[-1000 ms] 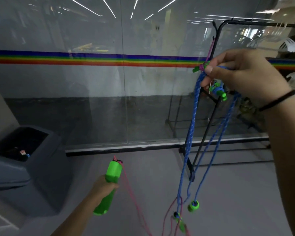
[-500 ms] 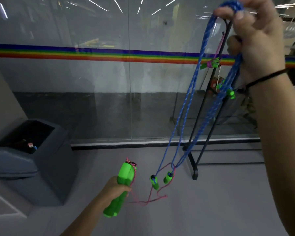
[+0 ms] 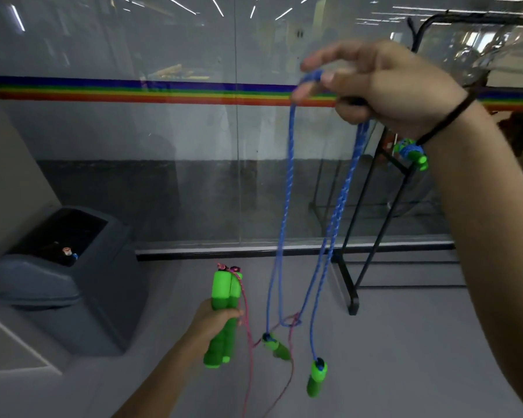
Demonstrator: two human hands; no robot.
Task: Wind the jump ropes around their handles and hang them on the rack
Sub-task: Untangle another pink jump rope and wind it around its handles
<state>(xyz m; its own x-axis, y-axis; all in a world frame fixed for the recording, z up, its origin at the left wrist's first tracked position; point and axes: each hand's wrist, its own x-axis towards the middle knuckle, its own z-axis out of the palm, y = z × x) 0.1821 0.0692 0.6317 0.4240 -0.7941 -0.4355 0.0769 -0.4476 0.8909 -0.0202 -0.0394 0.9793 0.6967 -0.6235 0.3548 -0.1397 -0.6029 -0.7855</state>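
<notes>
My right hand [image 3: 384, 89] is raised at upper right and grips the looped blue jump rope [image 3: 287, 188]. Its strands hang down to two green handles [image 3: 316, 378] that dangle near the floor. My left hand [image 3: 215, 319] is low in the middle and grips the two green handles [image 3: 222, 315] of the pink jump rope [image 3: 248, 342], held upright together. The pink cord trails down and tangles with the blue strands near their lower end. A wound blue rope with green handles [image 3: 411, 153] hangs on the black rack [image 3: 375, 206] behind my right wrist.
A glass wall [image 3: 163, 146] with a rainbow stripe runs across in front of me. A grey lidded bin [image 3: 64, 273] stands at the left on the floor. The rack's black foot [image 3: 352, 306] juts toward me on the grey floor.
My right hand has come down from the top of the view with the blue rope, so its handles hang lower and have spread apart. My left hand has stayed put with the pink rope's handles.
</notes>
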